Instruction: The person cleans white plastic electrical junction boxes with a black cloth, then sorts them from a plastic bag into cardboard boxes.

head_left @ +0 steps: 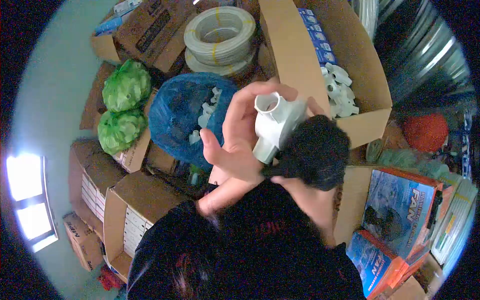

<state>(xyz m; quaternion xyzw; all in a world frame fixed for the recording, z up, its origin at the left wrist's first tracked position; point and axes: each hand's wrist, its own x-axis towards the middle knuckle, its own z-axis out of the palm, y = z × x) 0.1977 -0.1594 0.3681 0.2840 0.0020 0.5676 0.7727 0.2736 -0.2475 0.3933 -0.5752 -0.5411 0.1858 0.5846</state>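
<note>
My left hand [237, 150] curves around a white plastic pipe fitting [272, 120], a tee with one round opening facing up. Its fingers bend over the far side, and the thumb sticks out to the left. Against the fitting's right side is a bunched black cloth [317, 152]. Behind and below that cloth is my right hand [302, 192], with most of its fingers hidden; it appears to press the cloth to the fitting. Just left of my hands, a blue bag [170, 112] holds several small white fittings [206, 115].
An open carton [367, 122] at the upper right contains white fittings [340, 90] and blue packets. Green bags [125, 85] and coiled pipe [220, 35] lie farther back. Fan boxes [400, 210] stand at right, cartons of white boxes [135, 230] at left.
</note>
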